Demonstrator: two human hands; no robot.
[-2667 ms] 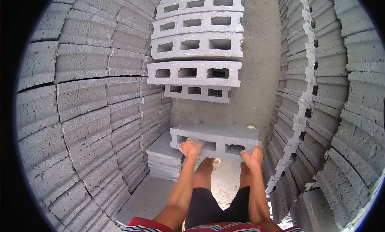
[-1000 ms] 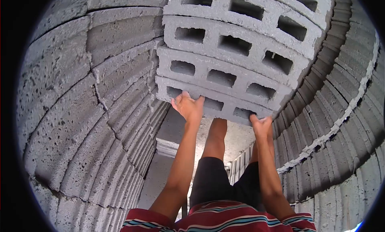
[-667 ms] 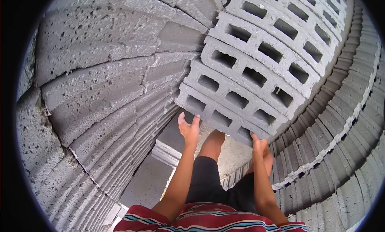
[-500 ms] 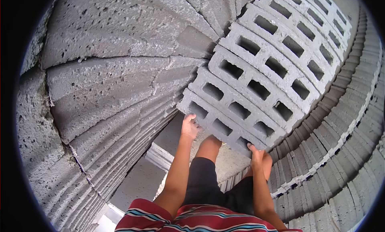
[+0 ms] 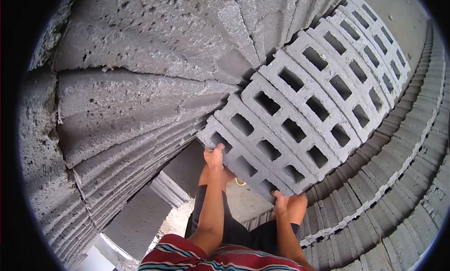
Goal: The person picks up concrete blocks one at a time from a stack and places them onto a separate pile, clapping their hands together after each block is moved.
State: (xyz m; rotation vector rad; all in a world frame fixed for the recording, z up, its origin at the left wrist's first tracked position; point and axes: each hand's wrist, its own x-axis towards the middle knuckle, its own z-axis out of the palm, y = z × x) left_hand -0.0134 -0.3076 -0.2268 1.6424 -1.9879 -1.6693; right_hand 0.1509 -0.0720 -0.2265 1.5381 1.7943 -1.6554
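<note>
The nearest grey concrete block (image 5: 233,154), with three rectangular holes in its top face, stands at the front end of a row of similar blocks. My left hand (image 5: 214,156) grips its left end, fingertips at the rim of the left hole. At the other end, my right hand (image 5: 281,204) is closed on the block with the thumb at the right hole. The fingers under and behind the edge are hidden. This block lies against the second hollow block (image 5: 255,137) of the row, with only a thin seam showing between them.
Tall stacked blocks (image 5: 140,97) form a wall close on the left. A lower stack of blocks (image 5: 375,191) curves along the right. My knees (image 5: 296,209) are just below the held block, above a dusty floor (image 5: 243,200). More block pieces (image 5: 136,219) lie at lower left.
My left hand has closed more firmly on the block's left end, its fingers now at the hole. Both hands and the front block appear lower and further left as the view shifts.
</note>
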